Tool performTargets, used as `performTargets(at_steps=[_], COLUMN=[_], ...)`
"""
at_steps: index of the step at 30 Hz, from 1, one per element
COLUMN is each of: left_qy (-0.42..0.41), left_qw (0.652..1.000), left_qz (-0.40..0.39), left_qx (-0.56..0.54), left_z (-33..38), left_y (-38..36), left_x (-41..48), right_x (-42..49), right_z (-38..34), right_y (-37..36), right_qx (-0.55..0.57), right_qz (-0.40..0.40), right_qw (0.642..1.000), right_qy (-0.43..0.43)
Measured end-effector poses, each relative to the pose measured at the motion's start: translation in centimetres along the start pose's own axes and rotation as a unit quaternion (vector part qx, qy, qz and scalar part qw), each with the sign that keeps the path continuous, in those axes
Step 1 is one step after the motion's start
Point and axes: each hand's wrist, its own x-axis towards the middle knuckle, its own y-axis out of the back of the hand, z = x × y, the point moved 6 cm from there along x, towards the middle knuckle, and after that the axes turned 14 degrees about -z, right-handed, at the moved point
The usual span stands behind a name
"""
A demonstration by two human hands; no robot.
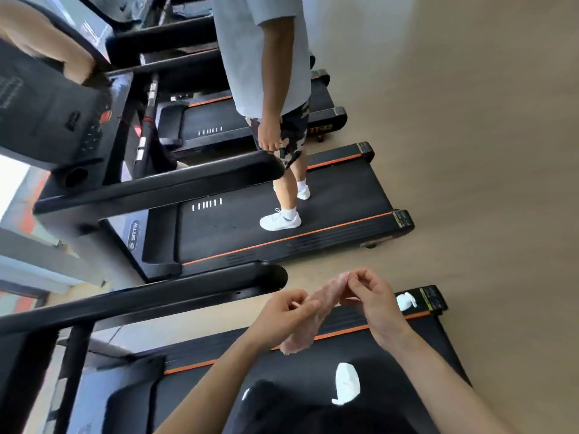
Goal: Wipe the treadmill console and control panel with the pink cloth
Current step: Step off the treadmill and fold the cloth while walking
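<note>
Treadmills line a tan floor (470, 120). We judge the pink cloth (316, 308) light, limp and non-slip; pinch its edges. Left hand (283, 311) and right hand (371, 296) both grip it above our treadmill belt (391, 355).

A pale tan floor (454, 120) fills the right side of the tilted view, smooth and evenly lit. Black treadmills stand in a row, side by side, their dark belts edged with orange stripes (291, 238). On the neighbouring treadmill (250, 227) stands another person (269, 57) in a light grey shirt, patterned shorts and white shoes. A black handrail (163, 186) crosses in front of that belt. At the left edge, bright daylight comes through a window (15, 189).
</note>
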Motion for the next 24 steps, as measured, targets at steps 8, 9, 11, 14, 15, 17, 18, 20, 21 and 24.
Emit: performTargets(at_steps=[8, 9, 11, 14, 15, 17, 18, 20, 21, 24], left_qy=[0.030, 0.028, 0.014, -0.004, -0.008, -0.017, -0.020, -0.026, -0.029, -0.062], left_qw=[0.994, 0.993, 0.992, 0.988, 0.987, 0.986, 0.983, 0.976, 0.970, 0.957], left_qz=[-0.095, -0.104, -0.113, -0.147, -0.154, -0.167, -0.177, -0.196, -0.212, -0.242], left_qx=[-0.044, -0.047, -0.045, -0.046, -0.035, 0.014, 0.047, 0.095, 0.112, 0.144], left_z=[3.3, 3.8, 4.9, 6.1, 6.5, 7.0, 7.3, 8.2, 8.6, 11.1], left_y=[-5.9, -6.3, -6.5, -6.7, -6.6, -6.5, -6.4, -6.1, -6.2, -6.3], left_x=[5.9, 6.9, 8.9, 12.5, 13.6, 16.8, 18.4, 21.7, 23.4, 27.9], right_x=[-1.4, -1.3, -1.0, 0.1, 0.5, 1.6, 2.0, 3.0, 3.4, 4.6], right_z=[-0.9, -0.9, -0.9, -1.0, -1.1, -1.8, -2.4, -3.5, -4.0, -5.2], right_y=[8.5, 9.5, 11.5, 14.7, 15.5, 17.4, 18.3, 20.2, 21.2, 24.1], right_qx=[0.046, 0.053, 0.064, 0.058, 0.058, 0.057, 0.053, 0.044, 0.045, 0.048], right_qz=[0.068, 0.082, 0.113, 0.169, 0.183, 0.221, 0.238, 0.265, 0.273, 0.289], right_qw=[0.997, 0.995, 0.991, 0.983, 0.980, 0.972, 0.968, 0.962, 0.959, 0.953], right_qy=[-0.013, -0.018, -0.026, -0.042, -0.045, -0.050, -0.051, -0.055, -0.056, -0.073])
